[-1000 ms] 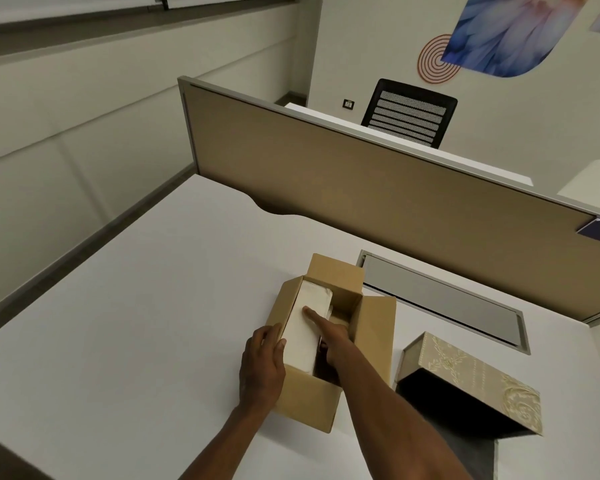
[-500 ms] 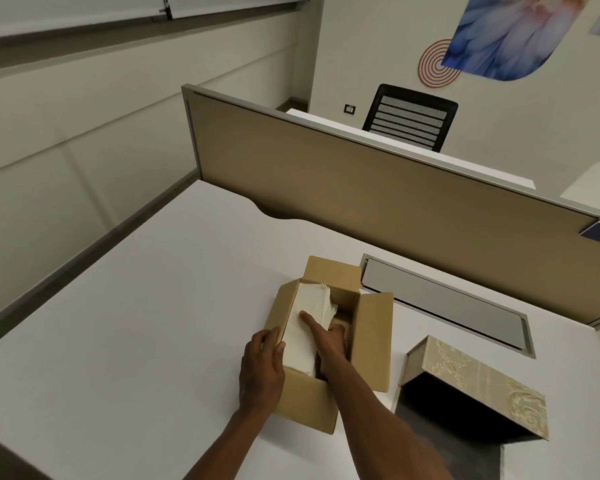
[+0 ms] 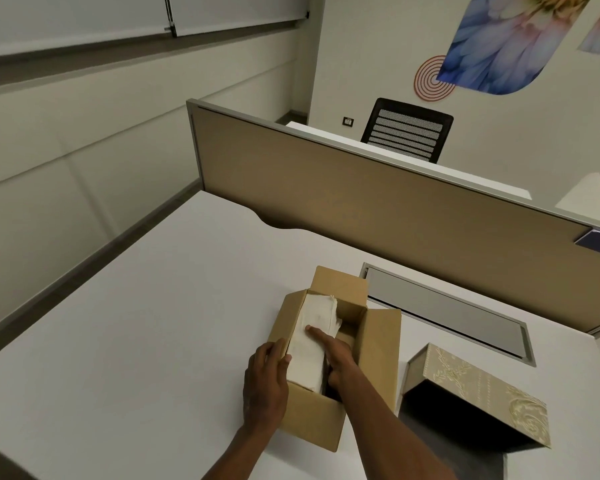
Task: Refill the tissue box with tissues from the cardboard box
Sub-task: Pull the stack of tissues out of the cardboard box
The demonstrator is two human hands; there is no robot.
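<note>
My left hand grips the near left wall of the open cardboard box, which sits toward the counter's near right side. My right hand reaches inside, fingers closed around the white tissue stack. The patterned tissue box lies open just right of it.

An office: a white bench backed by a tan cubicle divider panel, a black mesh-backed office chair beyond it, a cable-access hatch near the bench's far edge, pale walls with printed wall graphics.
</note>
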